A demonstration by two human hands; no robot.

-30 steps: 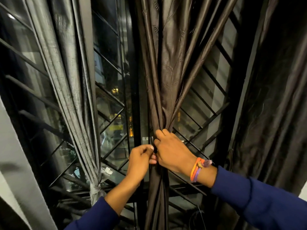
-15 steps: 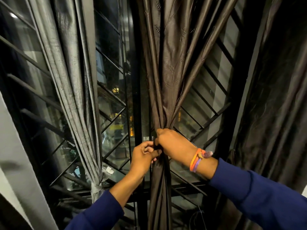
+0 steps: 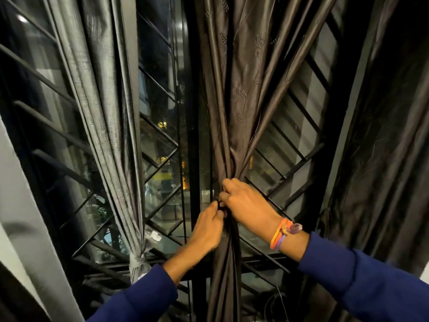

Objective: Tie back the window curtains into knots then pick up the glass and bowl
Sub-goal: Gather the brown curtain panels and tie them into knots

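Hands gathered brown curtain at window centre

Right hand (image 3: 247,203) gripped the bunched brown curtain (image 3: 241,94) at the window's middle, fingers curled round the folds. Left hand (image 3: 207,228) pinched the same bunch just below, touching the right. Further left, the grey curtain (image 3: 102,117) hung knotted low before the window grille (image 3: 160,205).

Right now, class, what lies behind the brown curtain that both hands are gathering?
Behind the brown curtain show the dark window frame, slanted grille bars and glass with street lights. The right hand and left hand cover the gathered point; whatever is directly behind the fabric is hidden.
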